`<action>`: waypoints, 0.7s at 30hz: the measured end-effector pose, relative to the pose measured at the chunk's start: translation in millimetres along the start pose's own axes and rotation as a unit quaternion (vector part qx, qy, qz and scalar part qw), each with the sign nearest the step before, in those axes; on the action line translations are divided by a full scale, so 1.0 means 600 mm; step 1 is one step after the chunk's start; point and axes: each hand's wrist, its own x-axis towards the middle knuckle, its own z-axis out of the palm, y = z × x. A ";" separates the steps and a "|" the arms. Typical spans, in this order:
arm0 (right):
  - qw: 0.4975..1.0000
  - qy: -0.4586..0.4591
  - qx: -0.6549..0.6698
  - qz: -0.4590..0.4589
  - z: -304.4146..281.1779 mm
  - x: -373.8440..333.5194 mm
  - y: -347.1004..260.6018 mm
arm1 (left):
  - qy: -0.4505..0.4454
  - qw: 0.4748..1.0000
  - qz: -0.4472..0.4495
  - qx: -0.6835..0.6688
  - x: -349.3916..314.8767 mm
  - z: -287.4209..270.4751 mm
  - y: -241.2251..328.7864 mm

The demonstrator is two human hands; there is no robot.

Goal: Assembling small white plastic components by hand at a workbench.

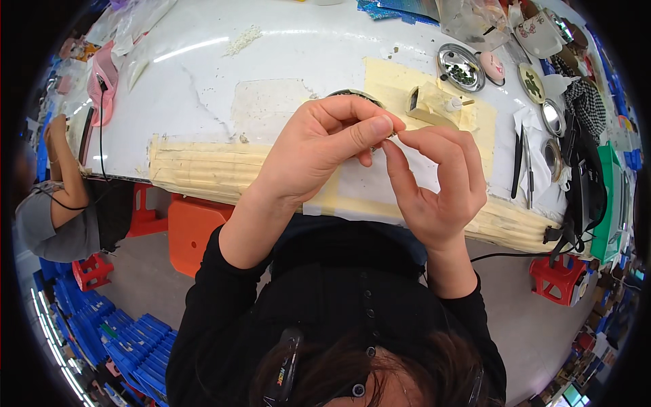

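Observation:
Over the table's near side, my left hand (pixel 308 146) pinches with its thumb and forefinger. Opposite it, my right hand (pixel 447 180) closes thumb and forefinger on the same spot, the fingertips of both hands almost meeting. A tiny dark thing shows between them, too small to name. Partly hidden behind my left hand is a round dish (pixel 359 93) with a dark rim. Just beyond my right hand, a small pale bottle with a thin nozzle (pixel 454 104) leans in a cream-coloured box (pixel 422 102) on yellowish paper (pixel 386 71).
A round metal dish (pixel 443 62) holds dark green bits, near a pink oval case (pixel 491 66). Tweezers (pixel 528 169) lie on white tissue to the right. Small white pieces (pixel 244 41) are scattered far left. Another person (pixel 57 210) sits at the left; an orange stool (pixel 193 230) stands below.

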 end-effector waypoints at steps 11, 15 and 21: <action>0.999 -0.033 -0.003 -0.011 -0.014 0.003 -0.005 | -0.007 1.000 0.005 0.002 0.000 -0.001 0.000; 1.000 -0.004 0.007 0.006 -0.014 0.003 0.001 | -0.004 1.000 0.004 0.022 -0.002 0.003 0.007; 0.999 -0.022 0.011 -0.024 -0.025 0.008 0.006 | -0.011 0.999 0.021 0.041 -0.005 0.004 0.006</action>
